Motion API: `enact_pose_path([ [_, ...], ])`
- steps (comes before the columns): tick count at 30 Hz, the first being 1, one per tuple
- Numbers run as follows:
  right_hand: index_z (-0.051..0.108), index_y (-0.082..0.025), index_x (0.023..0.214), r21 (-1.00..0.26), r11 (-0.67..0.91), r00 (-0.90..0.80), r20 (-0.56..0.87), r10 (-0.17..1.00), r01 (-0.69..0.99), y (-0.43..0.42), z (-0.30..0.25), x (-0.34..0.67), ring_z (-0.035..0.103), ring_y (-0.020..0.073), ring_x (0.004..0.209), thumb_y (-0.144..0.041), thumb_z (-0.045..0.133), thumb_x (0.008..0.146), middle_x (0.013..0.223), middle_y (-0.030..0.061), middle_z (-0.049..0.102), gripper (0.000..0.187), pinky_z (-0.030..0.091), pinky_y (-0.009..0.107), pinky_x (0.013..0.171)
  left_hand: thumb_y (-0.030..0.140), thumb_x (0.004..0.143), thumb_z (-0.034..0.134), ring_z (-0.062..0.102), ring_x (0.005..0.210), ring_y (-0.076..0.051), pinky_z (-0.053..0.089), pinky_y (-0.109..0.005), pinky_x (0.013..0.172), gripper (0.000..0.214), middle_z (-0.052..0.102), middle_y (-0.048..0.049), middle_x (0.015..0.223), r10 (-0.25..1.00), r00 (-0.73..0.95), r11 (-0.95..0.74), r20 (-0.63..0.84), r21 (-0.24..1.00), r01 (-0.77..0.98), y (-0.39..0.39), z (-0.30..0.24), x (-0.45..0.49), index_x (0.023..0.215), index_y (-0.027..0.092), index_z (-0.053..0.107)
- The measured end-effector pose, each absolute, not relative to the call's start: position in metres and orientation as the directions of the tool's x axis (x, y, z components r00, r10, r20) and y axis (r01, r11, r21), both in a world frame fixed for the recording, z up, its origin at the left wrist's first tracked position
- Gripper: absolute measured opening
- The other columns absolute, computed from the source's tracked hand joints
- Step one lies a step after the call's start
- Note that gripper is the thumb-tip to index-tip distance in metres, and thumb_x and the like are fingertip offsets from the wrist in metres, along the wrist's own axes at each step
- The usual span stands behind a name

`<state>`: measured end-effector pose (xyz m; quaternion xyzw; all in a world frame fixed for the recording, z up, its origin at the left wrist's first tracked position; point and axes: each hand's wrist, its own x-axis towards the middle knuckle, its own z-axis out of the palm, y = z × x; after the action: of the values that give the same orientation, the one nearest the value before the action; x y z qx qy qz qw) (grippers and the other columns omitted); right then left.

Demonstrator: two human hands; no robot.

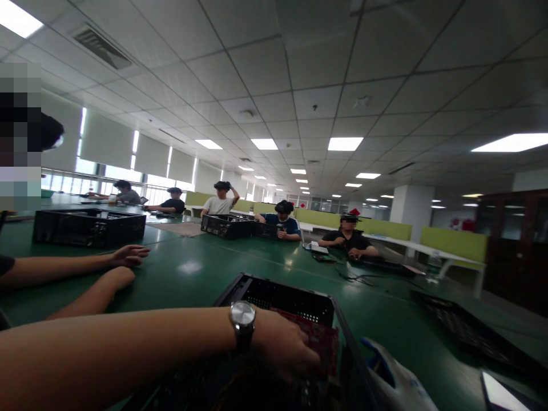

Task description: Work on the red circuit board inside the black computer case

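My left hand (285, 342), with a round-faced wristwatch (242, 319) on its wrist, reaches across from the left into an open black computer case (338, 319). Its fingers are bent downward and look closed; the fingertips and whatever they hold are lost in shadow. Just beyond and beside the fingers, a red circuit board (327, 342) lies inside the case. Dark parts at the bottom of the case are blurred. A whitish thing with a blue edge (398, 374), perhaps a work glove, lies against the case's right side. My right hand is out of view.
Another person's forearms and hands (128, 257) rest on the green table (184, 274) at left, near a second black case (89, 228). A black panel (466, 331) and a pale flat device (505, 394) lie at right. Several people sit farther off; cables (363, 278) trail across the table.
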<state>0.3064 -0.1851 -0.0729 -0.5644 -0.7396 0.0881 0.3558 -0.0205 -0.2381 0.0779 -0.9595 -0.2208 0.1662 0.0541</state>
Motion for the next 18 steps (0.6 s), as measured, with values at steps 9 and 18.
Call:
enact_pose_path([
  [9,0.064,-0.029,0.131,-0.518,0.370,-0.080,0.498,0.863,0.771,-0.204,-0.048,0.291,0.074,0.0274,0.091,-0.052,0.057,0.089,0.098,0.0053,0.077,0.048,0.062,0.034,0.079,0.018,0.075,0.076,0.051,0.135,-0.034,0.039,-0.043,0.115,0.083,0.056,-0.0212,0.142,0.107,0.877,-0.952,-0.469,0.206,0.226,-0.213,0.072,-0.008,0.150,0.007,0.042],
  [18,0.059,-0.031,0.138,-0.450,0.363,-0.118,0.485,0.866,0.816,-0.218,-0.010,0.305,0.072,0.0247,0.104,-0.055,0.059,0.091,0.116,0.0049,0.075,0.053,0.062,0.031,0.085,0.010,0.064,0.072,0.070,0.106,-0.022,0.058,-0.032,0.085,0.058,0.068,0.0009,0.123,0.164,0.917,-0.883,-0.364,0.360,0.300,-0.209,0.055,-0.025,0.118,0.030,0.071],
])
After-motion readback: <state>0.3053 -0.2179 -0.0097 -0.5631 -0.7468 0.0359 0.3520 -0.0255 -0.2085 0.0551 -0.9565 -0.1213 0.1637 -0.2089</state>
